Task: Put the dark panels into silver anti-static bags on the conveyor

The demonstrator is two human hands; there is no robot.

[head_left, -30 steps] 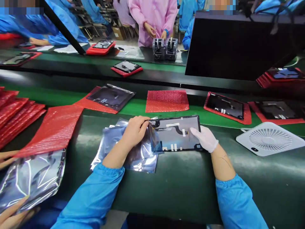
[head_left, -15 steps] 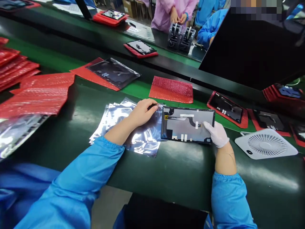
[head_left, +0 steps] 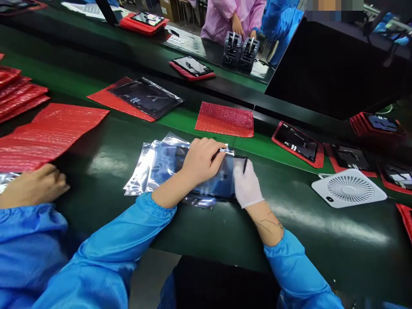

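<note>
My bare left hand point(head_left: 201, 161) pinches the open mouth of a silvery anti-static bag point(head_left: 167, 165), the top one of a small stack on the dark table. My white-gloved right hand point(head_left: 246, 185) grips the right end of a dark flat panel point(head_left: 227, 178). Most of the panel lies inside the bag; only its right end shows.
Red bubble-wrap pouches point(head_left: 48, 133) lie at the left, one more point(head_left: 225, 119) on the green belt beyond. Bagged panels point(head_left: 146, 96) and panels on red pouches point(head_left: 298, 143) sit on the belt. A white fan point(head_left: 349, 189) stands at the right. A neighbour's hand point(head_left: 34, 186) rests at the left.
My right hand has pushed the panel leftward into the bag, which my left hand holds open. The view has shifted, and a neighbour's hand now shows at the left.
</note>
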